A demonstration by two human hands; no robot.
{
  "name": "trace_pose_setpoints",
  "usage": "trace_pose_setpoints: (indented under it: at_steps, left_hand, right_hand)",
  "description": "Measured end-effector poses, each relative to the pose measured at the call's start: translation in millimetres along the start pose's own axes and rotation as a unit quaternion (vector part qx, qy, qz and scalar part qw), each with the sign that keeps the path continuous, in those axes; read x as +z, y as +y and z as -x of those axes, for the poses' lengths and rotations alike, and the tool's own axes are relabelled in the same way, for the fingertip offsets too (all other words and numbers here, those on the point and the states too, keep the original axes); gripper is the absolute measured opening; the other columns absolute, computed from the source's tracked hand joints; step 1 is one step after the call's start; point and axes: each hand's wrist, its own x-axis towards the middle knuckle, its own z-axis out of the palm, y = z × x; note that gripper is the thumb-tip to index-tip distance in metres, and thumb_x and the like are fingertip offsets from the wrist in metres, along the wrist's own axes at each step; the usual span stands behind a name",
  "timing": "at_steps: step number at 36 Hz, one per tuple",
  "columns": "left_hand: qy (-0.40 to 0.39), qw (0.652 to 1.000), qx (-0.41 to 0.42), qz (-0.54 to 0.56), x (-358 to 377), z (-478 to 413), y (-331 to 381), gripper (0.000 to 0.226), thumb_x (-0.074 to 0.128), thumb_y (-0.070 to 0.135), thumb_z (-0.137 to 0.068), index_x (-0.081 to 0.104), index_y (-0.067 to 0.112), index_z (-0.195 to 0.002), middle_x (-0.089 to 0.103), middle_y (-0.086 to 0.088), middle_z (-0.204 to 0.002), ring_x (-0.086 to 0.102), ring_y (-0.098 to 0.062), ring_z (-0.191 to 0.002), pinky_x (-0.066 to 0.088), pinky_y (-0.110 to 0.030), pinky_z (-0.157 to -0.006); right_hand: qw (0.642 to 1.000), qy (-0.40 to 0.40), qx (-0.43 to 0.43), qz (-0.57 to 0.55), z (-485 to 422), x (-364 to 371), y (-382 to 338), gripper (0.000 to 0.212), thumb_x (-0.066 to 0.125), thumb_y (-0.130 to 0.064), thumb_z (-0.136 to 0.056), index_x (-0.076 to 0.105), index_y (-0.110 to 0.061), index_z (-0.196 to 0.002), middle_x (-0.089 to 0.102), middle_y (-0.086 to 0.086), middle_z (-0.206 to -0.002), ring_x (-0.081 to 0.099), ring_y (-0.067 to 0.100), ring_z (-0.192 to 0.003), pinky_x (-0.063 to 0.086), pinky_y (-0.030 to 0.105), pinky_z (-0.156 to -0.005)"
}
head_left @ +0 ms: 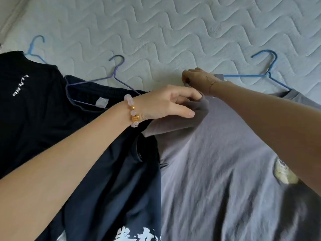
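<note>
A grey T-shirt [217,162] lies spread on a quilted mattress [156,32], with a blue hanger [267,70] at its collar. My left hand [166,103], wearing a pink bead bracelet, pinches the shirt's left sleeve fabric between thumb and fingers. My right hand [196,79] reaches across and grips the sleeve's far edge with curled fingers. The sleeve bunches up between both hands.
A navy T-shirt [111,180] with white lettering lies left of the grey one on a purple hanger [114,73]. A black shirt [26,101] lies at the far left on a light blue hanger [34,47].
</note>
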Motion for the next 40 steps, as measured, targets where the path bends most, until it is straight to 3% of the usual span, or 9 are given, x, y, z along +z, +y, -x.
trace_pose_setpoints:
  at_steps: [5,9,12,14,20,25,31,36,40]
  left_hand:
    - [-0.010,0.999,-0.036,-0.030,-8,4,-9,0.070,0.063,-0.006,-0.082,0.035,0.015,-0.143,0.037,0.017,-0.142,0.033,0.009,-0.130,0.026,-0.007,-0.109]
    - [0.020,0.995,-0.062,-0.074,-22,24,-20,0.087,0.071,-0.003,-0.076,0.026,0.024,-0.146,0.029,0.034,-0.131,0.031,0.023,-0.120,0.022,0.008,-0.097]
    - [0.154,0.984,-0.053,-0.076,-44,35,-26,0.071,0.074,-0.003,-0.072,0.048,0.035,-0.125,0.050,0.032,-0.117,0.050,0.027,-0.097,0.036,0.007,-0.084]
    - [0.247,0.963,-0.085,-0.061,-67,38,-37,0.048,0.075,-0.002,-0.073,0.060,0.033,-0.103,0.063,0.022,-0.099,0.061,0.013,-0.088,0.045,0.000,-0.073]
    - [0.331,0.904,-0.270,-0.015,-107,40,-106,0.025,0.066,0.015,-0.086,0.067,0.003,-0.107,0.067,-0.017,-0.114,0.062,-0.028,-0.111,0.047,-0.040,-0.098]
    - [0.428,0.879,-0.203,-0.046,-108,32,-132,0.015,0.060,0.016,-0.089,0.064,0.017,-0.075,0.063,-0.003,-0.079,0.059,-0.021,-0.089,0.047,-0.030,-0.075]
    - [0.537,0.798,-0.186,-0.201,-96,30,-144,0.018,0.061,0.019,-0.089,0.064,0.002,-0.084,0.056,-0.007,-0.080,0.050,-0.021,-0.080,0.040,-0.030,-0.071]
    - [0.605,0.767,-0.117,0.178,-72,48,-144,0.016,0.059,0.031,-0.086,0.061,0.016,-0.092,0.063,-0.001,-0.088,0.061,-0.017,-0.084,0.049,-0.027,-0.075]
    - [0.497,0.804,-0.083,0.317,-37,77,-157,0.018,0.042,0.014,-0.090,0.059,0.015,-0.096,0.065,-0.003,-0.094,0.063,-0.014,-0.089,0.050,-0.025,-0.083]
  right_hand:
    - [0.999,-0.027,0.018,0.015,-2,-5,-3,0.029,0.045,-0.003,-0.092,0.050,-0.004,-0.120,0.053,0.013,-0.121,0.045,0.029,-0.114,0.028,0.024,-0.084]
    - [0.999,-0.026,0.026,-0.008,-2,-2,-2,0.022,0.045,-0.006,-0.093,0.052,-0.005,-0.114,0.056,0.015,-0.116,0.046,0.030,-0.110,0.036,0.037,-0.088]
    - [0.999,-0.011,0.040,-0.021,-4,3,0,0.019,0.051,-0.012,-0.092,0.054,-0.006,-0.110,0.057,0.013,-0.114,0.046,0.030,-0.109,0.040,0.040,-0.089]
    - [0.999,0.007,0.042,-0.010,-4,5,0,0.021,0.053,-0.012,-0.091,0.054,-0.005,-0.111,0.056,0.014,-0.115,0.047,0.032,-0.109,0.040,0.043,-0.091]
    - [0.997,0.020,0.072,0.017,-3,12,-2,0.034,0.055,-0.018,-0.089,0.054,-0.010,-0.121,0.054,0.013,-0.121,0.045,0.033,-0.116,0.036,0.045,-0.098]
    - [0.992,0.052,0.103,0.055,-8,11,-4,0.025,0.051,-0.023,-0.092,0.062,-0.013,-0.112,0.058,0.008,-0.118,0.047,0.030,-0.115,0.034,0.043,-0.097]
    - [0.972,0.113,0.176,0.106,-8,19,-11,0.023,0.048,-0.018,-0.093,0.063,-0.007,-0.106,0.060,0.011,-0.115,0.045,0.033,-0.115,0.034,0.045,-0.094]
    - [0.979,0.092,0.181,0.035,-2,25,-10,0.026,0.045,-0.017,-0.094,0.058,-0.009,-0.115,0.051,0.010,-0.126,0.039,0.032,-0.122,0.031,0.045,-0.099]
    - [0.986,0.064,0.151,0.002,4,24,-2,0.037,0.048,-0.016,-0.092,0.050,-0.012,-0.128,0.048,0.010,-0.134,0.038,0.033,-0.127,0.028,0.045,-0.108]
